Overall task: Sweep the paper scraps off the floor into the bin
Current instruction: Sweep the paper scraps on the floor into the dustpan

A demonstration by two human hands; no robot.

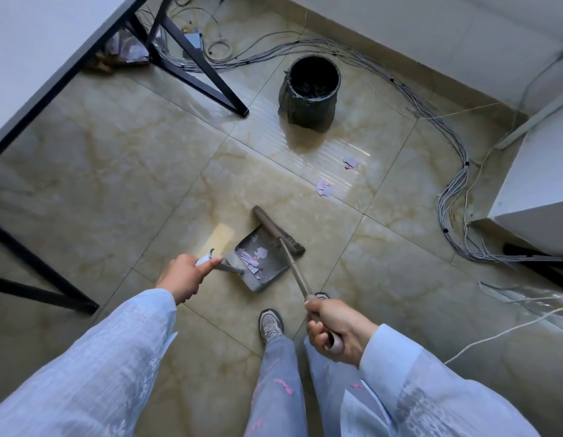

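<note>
My left hand [182,277] is wrapped around the handle of the dustpan [258,263], thumb stretched along the top of it. The dustpan sits on the tiled floor [116,159] straight ahead of my shoes, and several paper scraps [259,252] already lie inside it. My right hand [335,331] is fisted tight on the broom [281,233] handle; the broom's bristle head rests against the far right edge of the dustpan. Two more clusters of scraps are still on the floor beyond the broom, one [323,188] nearer me and one [351,162] farther off. The bin [310,91], round and lined with a dark bag, stands upright past those scraps, well apart from the dustpan. Bundled cables [456,184] snake along the floor to the right of it.
</note>
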